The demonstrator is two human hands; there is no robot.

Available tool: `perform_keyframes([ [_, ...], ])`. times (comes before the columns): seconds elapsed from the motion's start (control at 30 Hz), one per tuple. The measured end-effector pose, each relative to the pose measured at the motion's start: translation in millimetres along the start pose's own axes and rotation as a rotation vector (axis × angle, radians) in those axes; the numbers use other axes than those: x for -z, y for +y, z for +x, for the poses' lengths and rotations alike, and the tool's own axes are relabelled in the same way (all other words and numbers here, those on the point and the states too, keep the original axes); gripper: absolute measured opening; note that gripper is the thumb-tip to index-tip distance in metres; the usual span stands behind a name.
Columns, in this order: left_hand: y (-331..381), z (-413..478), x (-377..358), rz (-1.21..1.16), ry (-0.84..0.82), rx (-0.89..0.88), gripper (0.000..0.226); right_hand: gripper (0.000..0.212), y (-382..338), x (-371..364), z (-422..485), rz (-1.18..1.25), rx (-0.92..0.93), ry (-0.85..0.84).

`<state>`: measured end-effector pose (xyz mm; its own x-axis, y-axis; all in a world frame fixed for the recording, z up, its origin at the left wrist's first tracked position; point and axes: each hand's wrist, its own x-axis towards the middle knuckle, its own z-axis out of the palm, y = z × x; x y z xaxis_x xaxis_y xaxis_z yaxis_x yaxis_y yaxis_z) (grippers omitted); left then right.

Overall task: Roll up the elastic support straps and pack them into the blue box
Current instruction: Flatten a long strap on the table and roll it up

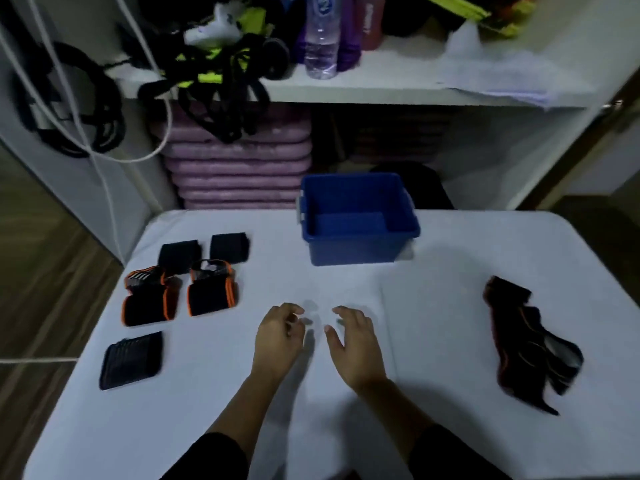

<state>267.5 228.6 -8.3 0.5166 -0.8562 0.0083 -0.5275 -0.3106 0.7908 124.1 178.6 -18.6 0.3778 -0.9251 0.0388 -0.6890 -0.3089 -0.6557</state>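
An empty blue box [360, 249] stands at the far middle of the white table [346, 427]. On the left lie several folded straps: two black ones [180, 256] [229, 247], two black ones with orange edging [149, 299] [212, 292], and a black ribbed one [132, 360] nearest me. A loose, unrolled dark strap with reddish edging [530, 344] sprawls on the right. My left hand [277, 336] and my right hand [353, 341] hover side by side over the table's middle, fingers loosely curled, holding nothing.
Behind the table a white shelf [381, 88] carries a water bottle [320, 39], tangled black and yellow-green bands [214, 81] and a white cloth [502, 71]. Purple mats [239, 168] are stacked below it. White cords [104, 150] hang at the left.
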Motion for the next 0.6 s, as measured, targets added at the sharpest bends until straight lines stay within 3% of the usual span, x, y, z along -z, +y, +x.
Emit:
perform_keyframes([
  [0.1,44,-6,-61,-0.016,-0.103,-0.040,0.018,0.038,55,51,-5,-0.040,-0.103,0.109],
  [0.23,99,-19,-138,-0.041,-0.280,-0.064,0.018,0.039,130,110,-21,-0.053,-0.086,0.340],
  [0.43,168,-40,-220,-0.147,-0.452,-0.140,0.014,0.033,212,177,-38,-0.128,-0.155,0.556],
  [0.6,213,-40,-267,-0.239,-0.532,-0.074,0.023,0.040,266,225,-31,-0.136,-0.296,0.516],
])
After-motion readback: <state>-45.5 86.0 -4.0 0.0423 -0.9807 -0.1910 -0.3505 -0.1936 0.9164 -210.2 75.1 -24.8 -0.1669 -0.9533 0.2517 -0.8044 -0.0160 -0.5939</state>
